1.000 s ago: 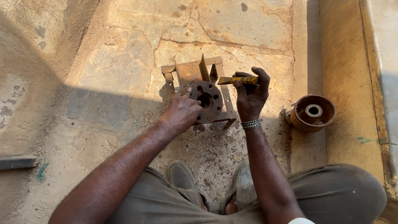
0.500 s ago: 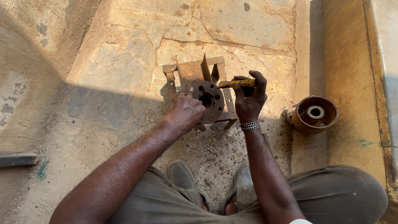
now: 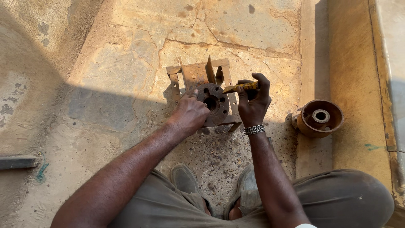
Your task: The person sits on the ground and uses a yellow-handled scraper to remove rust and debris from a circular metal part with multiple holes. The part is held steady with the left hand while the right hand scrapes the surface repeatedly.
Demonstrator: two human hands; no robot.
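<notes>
Far left, a flat metal bar [image 3: 17, 162] lies on the ground, well apart from us. Our left hand [image 3: 190, 113] rests palm-down on the left side of the round hub flange [image 3: 214, 104], fingers curled over its rim – holding it steady. The flange, dark with a centre bore and bolt holes round it, sits on a rusty welded steel stand [image 3: 198, 74] on the cracked concrete floor [image 3: 126, 63]. Our right hand [image 3: 253, 103] is closed round a yellow-handled tool [image 3: 241, 87], its tip pointing left and touching the flange's upper right edge – we can't tell what kind of tool. A metal bracelet [image 3: 254, 129] is on that wrist. Further right, a rusty brake drum [image 3: 319, 118] sits open side up, near the raised kerb [image 3: 354, 84]. Our shoes [image 3: 183, 177] are below the stand.
</notes>
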